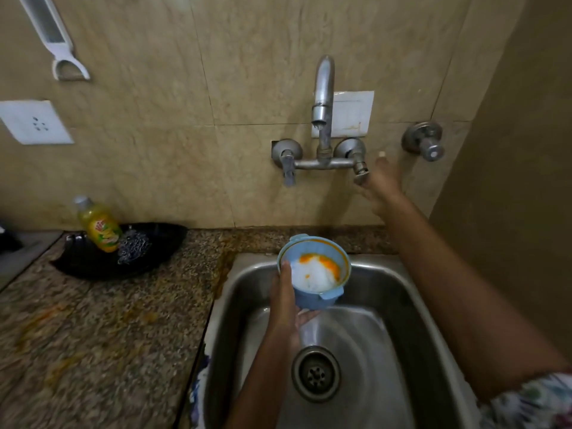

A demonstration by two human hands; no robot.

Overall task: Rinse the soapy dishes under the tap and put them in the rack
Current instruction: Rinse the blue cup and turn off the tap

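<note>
A blue bowl with white foam and orange residue inside hangs over the steel sink, held from the left side and below by my left hand. The bowl sits below the spout of the wall tap; a few drops hang at the spout and no stream shows. My right hand reaches up to the tap's right lever handle, with fingers against it. No rack is in view.
On the granite counter at left, a black tray holds a yellow dish-soap bottle and a steel scrubber. A second valve sticks out of the wall at right. The sink drain lies near me.
</note>
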